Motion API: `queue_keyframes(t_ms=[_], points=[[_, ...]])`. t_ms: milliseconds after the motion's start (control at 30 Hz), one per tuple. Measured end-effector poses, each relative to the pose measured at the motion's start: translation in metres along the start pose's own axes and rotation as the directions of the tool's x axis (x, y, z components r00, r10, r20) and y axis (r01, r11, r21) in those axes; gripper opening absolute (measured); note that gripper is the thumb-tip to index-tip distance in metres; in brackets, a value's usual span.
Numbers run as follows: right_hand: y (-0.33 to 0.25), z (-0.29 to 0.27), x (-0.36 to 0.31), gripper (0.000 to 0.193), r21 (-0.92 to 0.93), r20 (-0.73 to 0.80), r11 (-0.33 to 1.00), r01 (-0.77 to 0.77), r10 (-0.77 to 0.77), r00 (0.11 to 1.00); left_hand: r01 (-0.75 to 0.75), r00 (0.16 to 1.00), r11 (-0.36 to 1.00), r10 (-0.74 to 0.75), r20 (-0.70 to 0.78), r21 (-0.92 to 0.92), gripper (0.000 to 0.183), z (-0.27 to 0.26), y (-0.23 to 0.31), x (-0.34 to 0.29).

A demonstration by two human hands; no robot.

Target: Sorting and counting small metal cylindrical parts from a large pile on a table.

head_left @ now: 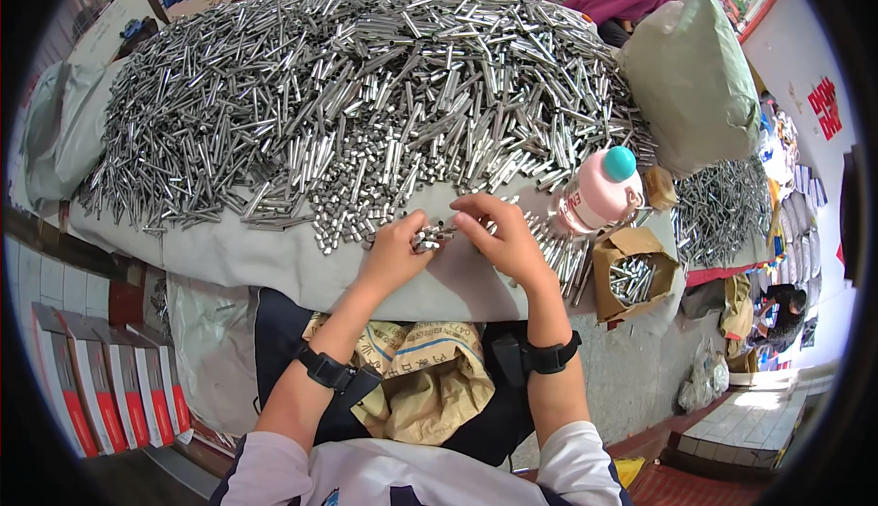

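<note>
My left hand is closed around a small bunch of short metal tubes, held just above the front part of the table. Close by on the right, my right hand has its thumb and fingers apart, the thumb pointing toward the bunch. Whether the thumb touches a piece is hard to make out. Beyond both hands spreads a large heap of long, thin, silvery metal tubes. A cluster of short metal cylinders lies at its near edge, next to my left hand.
At right stand a pink bottle with a teal cap and an open cardboard box of metal tubes. A bulging pale sack leans behind. Grey cloth covers the table; a brown sack lies on my lap. Other people work across the table.
</note>
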State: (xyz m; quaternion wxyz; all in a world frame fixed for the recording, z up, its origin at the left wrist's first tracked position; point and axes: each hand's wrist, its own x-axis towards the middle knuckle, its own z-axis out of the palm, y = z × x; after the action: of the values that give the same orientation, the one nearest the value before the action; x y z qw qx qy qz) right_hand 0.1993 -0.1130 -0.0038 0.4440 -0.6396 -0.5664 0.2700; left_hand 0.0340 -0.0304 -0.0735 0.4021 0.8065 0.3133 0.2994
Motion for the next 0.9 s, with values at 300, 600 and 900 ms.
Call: queue_keyframes(t_ms=[300,600,900], points=[[0.025,0.003,0.031,0.017,-0.03,-0.027,0.995,0.099,-0.1,0.995,-0.077,0.997,0.997,0.077,0.013,0.028,0.027,-0.005,0.002,-0.003],[0.027,0.022,0.051,0.011,-0.345,0.291,0.928,0.141,-0.037,0.956,-0.047,0.998,0.998,0.048,0.034,-0.03,0.024,-0.007,0.004,-0.002],[0.033,0.037,0.063,0.01,-0.489,-0.064,0.865,0.113,-0.165,0.984,-0.037,0.998,0.998,0.04,0.052,-0.053,0.024,-0.006,0.003,-0.001]])
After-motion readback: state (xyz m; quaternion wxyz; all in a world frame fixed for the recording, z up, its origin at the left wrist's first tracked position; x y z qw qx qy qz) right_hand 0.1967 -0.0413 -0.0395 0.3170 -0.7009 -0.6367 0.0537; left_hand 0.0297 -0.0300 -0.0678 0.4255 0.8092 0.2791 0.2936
